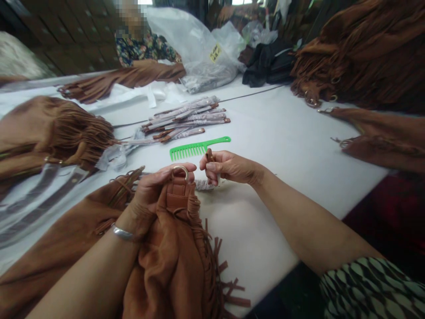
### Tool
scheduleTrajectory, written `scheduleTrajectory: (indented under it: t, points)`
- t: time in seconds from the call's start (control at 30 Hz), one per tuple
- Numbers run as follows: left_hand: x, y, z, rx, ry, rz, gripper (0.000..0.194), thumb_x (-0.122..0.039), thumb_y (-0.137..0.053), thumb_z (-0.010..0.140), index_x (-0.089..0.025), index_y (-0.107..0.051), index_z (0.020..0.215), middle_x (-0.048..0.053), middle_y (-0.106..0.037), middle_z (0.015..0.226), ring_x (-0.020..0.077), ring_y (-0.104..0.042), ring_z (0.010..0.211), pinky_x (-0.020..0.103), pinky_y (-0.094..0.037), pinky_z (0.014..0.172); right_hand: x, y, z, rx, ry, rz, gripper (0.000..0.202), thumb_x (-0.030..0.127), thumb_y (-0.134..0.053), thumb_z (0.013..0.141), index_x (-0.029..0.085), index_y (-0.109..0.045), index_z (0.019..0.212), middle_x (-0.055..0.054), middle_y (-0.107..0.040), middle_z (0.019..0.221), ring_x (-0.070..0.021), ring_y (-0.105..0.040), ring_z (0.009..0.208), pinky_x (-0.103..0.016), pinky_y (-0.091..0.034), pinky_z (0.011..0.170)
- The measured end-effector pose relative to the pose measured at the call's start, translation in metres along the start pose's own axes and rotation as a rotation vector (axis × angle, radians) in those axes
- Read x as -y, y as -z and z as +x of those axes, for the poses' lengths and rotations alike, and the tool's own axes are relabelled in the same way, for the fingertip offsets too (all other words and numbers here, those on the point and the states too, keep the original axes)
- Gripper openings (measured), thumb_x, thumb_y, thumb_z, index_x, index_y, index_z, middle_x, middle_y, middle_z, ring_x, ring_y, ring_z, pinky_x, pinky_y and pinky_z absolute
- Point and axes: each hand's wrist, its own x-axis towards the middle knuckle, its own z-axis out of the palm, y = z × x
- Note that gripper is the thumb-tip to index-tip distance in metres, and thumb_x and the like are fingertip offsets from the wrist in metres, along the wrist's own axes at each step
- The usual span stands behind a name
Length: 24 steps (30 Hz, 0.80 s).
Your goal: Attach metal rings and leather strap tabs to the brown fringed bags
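My left hand (149,188) grips the top of a brown suede fringed bag (175,257) by its leather tab. A metal ring (181,170) stands up from that tab beside my fingertips. Just to the right, my right hand (232,167) pinches the brown end of a wrapped strap (209,156), a short way from the ring. Part of the strap hangs below my fingers, and pale wrapping (205,184) shows between the hands. Beyond my right fingers a green comb (199,147) lies flat on the white table (262,133).
Behind the comb lies a pile of wrapped straps (189,116). Fringed brown bags lie at the left (56,133) and are heaped at the right (361,57). Clear plastic bags (199,48) stand at the back. A person in a floral top (146,46) is across the table.
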Motion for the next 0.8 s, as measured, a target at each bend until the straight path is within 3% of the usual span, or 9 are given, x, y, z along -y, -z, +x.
scheduleTrajectory:
  t: [0.13, 0.27, 0.43, 0.57, 0.8]
  points:
    - [0.003, -0.001, 0.002, 0.043, 0.008, 0.063, 0.037, -0.038, -0.073, 0.061, -0.013, -0.065, 0.088, 0.007, -0.06, 0.08, 0.0174, -0.06, 0.066, 0.029, -0.053, 0.06, -0.008, 0.008, 0.001, 0.07, -0.019, 0.122, 0.035, 0.037, -0.071, 0.076, 0.011, -0.051, 0.089, 0.002, -0.056, 0.066, -0.0091, -0.056, 0.059, -0.022, -0.047, 0.06]
    - [0.004, -0.005, 0.001, 0.129, 0.018, 0.161, 0.039, -0.044, -0.076, 0.059, -0.012, -0.066, 0.079, 0.006, -0.057, 0.073, 0.0162, -0.056, 0.058, 0.028, -0.05, 0.054, -0.01, 0.009, 0.004, 0.036, -0.006, 0.107, 0.037, 0.046, -0.064, 0.08, 0.013, -0.05, 0.084, 0.0, -0.059, 0.063, -0.0108, -0.057, 0.056, -0.023, -0.049, 0.058]
    - [0.003, -0.015, 0.0, 0.062, 0.047, 0.171, 0.042, -0.045, -0.079, 0.058, -0.011, -0.066, 0.08, 0.005, -0.059, 0.067, 0.0134, -0.055, 0.052, 0.022, -0.048, 0.049, -0.001, 0.001, 0.004, 0.018, 0.052, -0.008, 0.039, 0.051, -0.047, 0.09, 0.012, -0.051, 0.087, 0.002, -0.052, 0.055, -0.0091, -0.05, 0.049, -0.021, -0.045, 0.051]
    - [0.003, -0.02, 0.0, -0.01, 0.081, 0.174, 0.046, -0.047, -0.081, 0.055, -0.013, -0.065, 0.08, 0.004, -0.061, 0.065, 0.0144, -0.057, 0.051, 0.022, -0.049, 0.047, 0.006, -0.002, -0.001, -0.001, 0.097, -0.134, 0.03, 0.04, -0.058, 0.087, 0.011, -0.054, 0.082, 0.001, -0.052, 0.058, -0.0062, -0.046, 0.05, -0.016, -0.04, 0.049]
    - [0.005, -0.021, 0.006, -0.018, 0.15, 0.205, 0.044, -0.042, -0.083, 0.054, -0.011, -0.067, 0.08, 0.006, -0.066, 0.066, 0.015, -0.062, 0.054, 0.02, -0.052, 0.05, 0.011, 0.005, -0.006, 0.015, 0.038, -0.222, 0.028, 0.033, -0.069, 0.077, 0.007, -0.06, 0.075, -0.001, -0.055, 0.062, -0.0051, -0.044, 0.049, -0.015, -0.037, 0.043]
